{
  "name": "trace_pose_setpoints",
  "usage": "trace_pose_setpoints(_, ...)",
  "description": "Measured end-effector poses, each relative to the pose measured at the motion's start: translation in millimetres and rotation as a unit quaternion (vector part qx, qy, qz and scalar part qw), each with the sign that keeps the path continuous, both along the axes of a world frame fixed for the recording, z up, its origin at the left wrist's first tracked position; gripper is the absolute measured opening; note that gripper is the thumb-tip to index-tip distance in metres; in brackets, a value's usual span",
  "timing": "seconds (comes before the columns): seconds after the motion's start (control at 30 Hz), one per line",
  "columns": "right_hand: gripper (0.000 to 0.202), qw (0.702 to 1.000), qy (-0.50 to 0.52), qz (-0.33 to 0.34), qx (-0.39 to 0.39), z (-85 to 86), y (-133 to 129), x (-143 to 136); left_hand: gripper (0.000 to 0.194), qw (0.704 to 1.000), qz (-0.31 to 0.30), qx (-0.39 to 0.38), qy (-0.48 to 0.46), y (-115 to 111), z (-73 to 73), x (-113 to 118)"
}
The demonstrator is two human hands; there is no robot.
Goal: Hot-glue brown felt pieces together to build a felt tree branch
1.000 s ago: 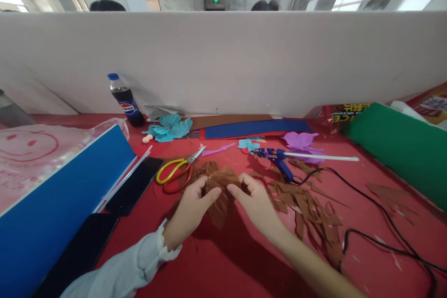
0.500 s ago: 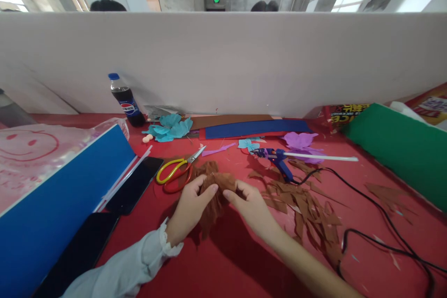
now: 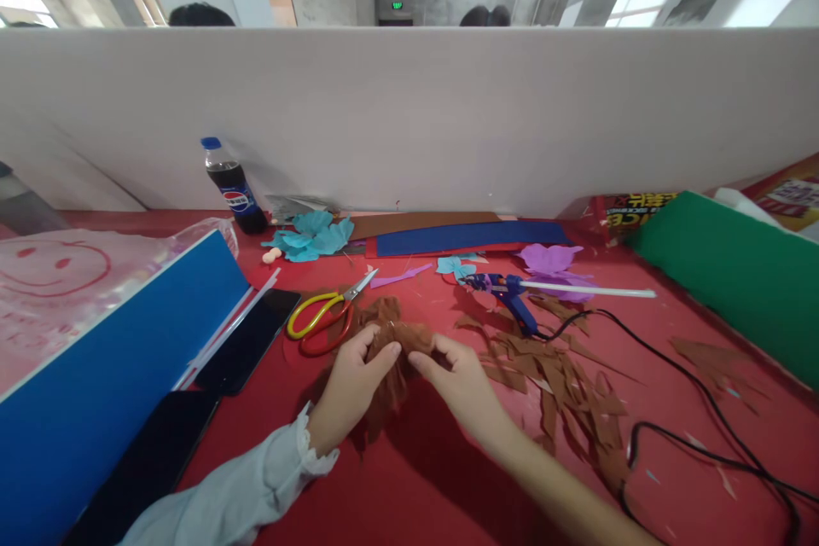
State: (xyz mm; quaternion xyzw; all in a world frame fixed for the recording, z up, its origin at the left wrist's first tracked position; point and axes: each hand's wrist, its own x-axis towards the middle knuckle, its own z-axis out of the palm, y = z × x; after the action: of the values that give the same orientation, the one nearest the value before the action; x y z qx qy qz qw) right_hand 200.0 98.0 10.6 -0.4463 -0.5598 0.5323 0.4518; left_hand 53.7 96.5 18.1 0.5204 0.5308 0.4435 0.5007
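Brown crepe paper (image 3: 390, 392), gathered and fringed, is pinched between my two hands over the red table (image 3: 358, 495). My left hand (image 3: 354, 380) grips its left side with thumb and fingers. At its right edge, my right hand (image 3: 459, 375) pinches the paper between thumb and forefinger. The fingertips are partly hidden behind the paper. Scissors (image 3: 329, 317) with one yellow and one red handle lie open just beyond my left hand. Loose cut strips of brown crepe paper (image 3: 563, 375) are scattered right of my right hand.
A blue hot glue gun (image 3: 512, 294) with a white glue stick lies back right, its black cord (image 3: 691, 363) looping rightward. Crepe flowers, turquoise (image 3: 313, 235) and purple (image 3: 550, 260), sit behind. A cola bottle (image 3: 235, 188), dark phone (image 3: 249, 341), blue board (image 3: 128, 324) and green board (image 3: 729, 273) stand around.
The top of the brown paper between my fingers has been folded or pressed down slightly. Both hands keep their pinch in nearly the same place.
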Motion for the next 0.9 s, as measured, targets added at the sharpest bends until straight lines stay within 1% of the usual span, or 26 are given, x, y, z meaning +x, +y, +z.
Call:
trace_pose_setpoints(0.07, 0.014, 0.999, -0.022, -0.033, 0.003, -0.2, -0.5, 1.0, 0.022, 1.0, -0.006, -0.009, -0.013, -0.8, -0.7, 0.5)
trace_pose_setpoints(0.1, 0.016, 0.999, -0.026, -0.037, 0.004, 0.0, -1.1, 1.3, 0.024, 1.0, -0.008, -0.01, -0.014, -1.3, -0.8, 0.8)
trace_pose_setpoints(0.2, 0.013, 1.0, -0.012, -0.01, 0.003, 0.6, -2.5, 1.0, 0.027, 1.0, -0.012, 0.002, -0.005, -2.3, 0.6, 1.4)
trace_pose_setpoints(0.33, 0.014, 1.0, -0.015, -0.014, -0.003, -1.1, -1.8, 0.9, 0.027, 1.0, -0.026, 0.013, 0.008, -2.9, 7.4, 3.1)
trace_pose_setpoints(0.43, 0.013, 1.0, -0.015, 0.006, 0.006, 0.0, -1.0, 2.4, 0.025, 1.0, -0.021, 0.011, -0.004, -3.5, 12.8, 4.6)
trace_pose_setpoints(0.5, 0.013, 0.999, -0.035, -0.013, 0.022, 3.0, -0.9, 3.9, 0.026, 1.0, -0.018, -0.001, -0.019, -3.6, 14.7, 5.1)
trace_pose_setpoints(0.57, 0.018, 0.997, -0.064, -0.039, 0.034, 6.0, -1.3, 5.2, 0.028, 0.999, -0.022, -0.01, -0.028, -3.6, 14.6, 5.1)
trace_pose_setpoints(0.67, 0.021, 0.995, -0.086, -0.032, 0.039, 7.5, -2.3, 5.5, 0.028, 0.999, -0.026, -0.008, -0.026, -3.6, 11.0, 4.1)
trace_pose_setpoints(0.77, 0.019, 0.994, -0.094, -0.037, 0.047, 6.5, -2.9, 4.6, 0.03, 0.999, -0.031, -0.006, -0.03, -3.3, 7.4, 3.4)
trace_pose_setpoints(0.9, 0.012, 0.994, -0.091, -0.03, 0.055, 9.1, -2.6, 4.4, 0.03, 0.999, -0.03, -0.003, -0.027, -2.7, 8.0, 3.9)
